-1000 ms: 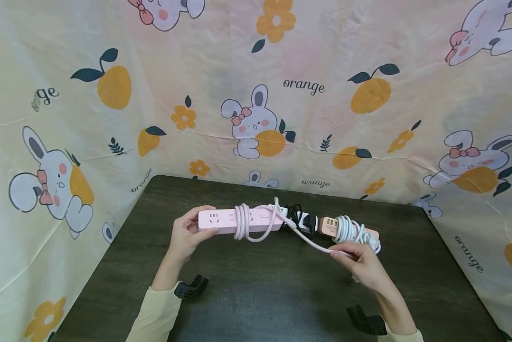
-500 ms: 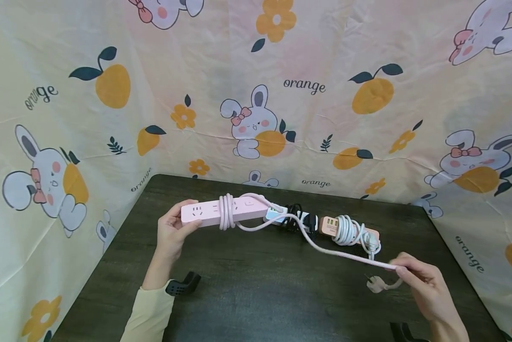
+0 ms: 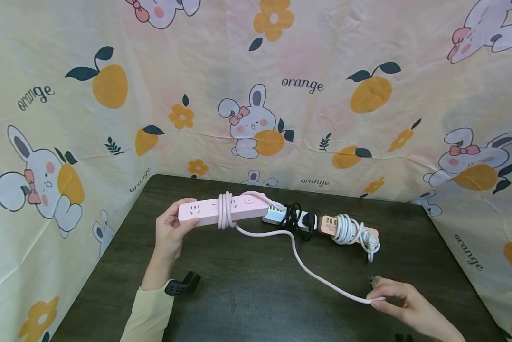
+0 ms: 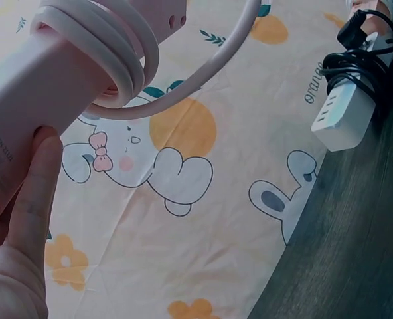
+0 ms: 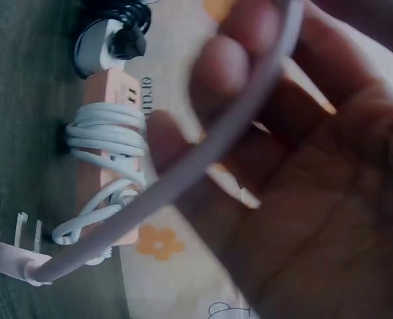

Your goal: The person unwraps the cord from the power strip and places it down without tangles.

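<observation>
My left hand (image 3: pixel 169 236) grips the left end of a pink power strip (image 3: pixel 202 212), held above the table; in the left wrist view its fingers (image 4: pixel 34 193) press the strip's underside. Several turns of the strip's cable (image 3: pixel 225 211) wrap its middle. The loose part of the cable (image 3: pixel 309 272) sags down to the right, where my right hand (image 3: pixel 410 306) pinches it between thumb and fingers. The plug (image 3: pixel 374 281) shows just behind that hand; in the right wrist view the plug (image 5: pixel 17 261) hangs at the cable's end with its prongs bare.
Behind on the dark table (image 3: pixel 247 275) lie a white and blue strip (image 3: pixel 275 215) with black cable bundled round it and, to its right, an orange-pink strip (image 3: pixel 327 225) wound with white cable. A printed cloth (image 3: pixel 307 123) hangs behind the table.
My right hand has drawn the cable out to the right, then lowered it, and the unwound length has grown. The pink strip and my left hand have shifted left.
</observation>
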Demonstrator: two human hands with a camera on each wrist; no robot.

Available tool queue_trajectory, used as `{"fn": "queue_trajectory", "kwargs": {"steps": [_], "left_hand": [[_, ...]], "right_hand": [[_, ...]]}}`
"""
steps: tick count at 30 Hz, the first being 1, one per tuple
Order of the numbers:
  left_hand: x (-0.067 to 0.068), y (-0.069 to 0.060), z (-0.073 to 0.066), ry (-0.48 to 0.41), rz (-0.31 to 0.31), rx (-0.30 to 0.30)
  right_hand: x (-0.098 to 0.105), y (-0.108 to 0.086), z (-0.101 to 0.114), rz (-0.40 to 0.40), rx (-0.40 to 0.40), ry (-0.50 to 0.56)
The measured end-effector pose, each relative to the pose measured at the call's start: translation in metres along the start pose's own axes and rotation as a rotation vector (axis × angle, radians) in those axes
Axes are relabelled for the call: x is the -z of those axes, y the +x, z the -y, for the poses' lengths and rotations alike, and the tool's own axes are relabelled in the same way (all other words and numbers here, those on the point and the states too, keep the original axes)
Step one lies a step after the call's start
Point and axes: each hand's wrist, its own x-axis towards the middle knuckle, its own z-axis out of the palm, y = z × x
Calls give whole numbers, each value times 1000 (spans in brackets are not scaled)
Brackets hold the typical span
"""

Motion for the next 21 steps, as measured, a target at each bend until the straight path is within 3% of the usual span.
{"fn": "queue_trajectory", "kwargs": {"steps": [4,7,12,15,21], "left_hand": [[-2,0,-2,-6,1,-1],[-3,-1,-1,-19,10,-3],[-4,-3,0,-24,18,-5],[-5,-3,0,-26,21,-5],[-6,-3,-1,-39,28,-8]], "right_hand": [[-9,4,-9,100,-53,-16],[-17,6,-18,126,-63,-33],[-31,10,-34,37,-5,-195],[-39,12,-41,-38,-17,-313],[-47,15,-45,-47,-219,-401]]}}
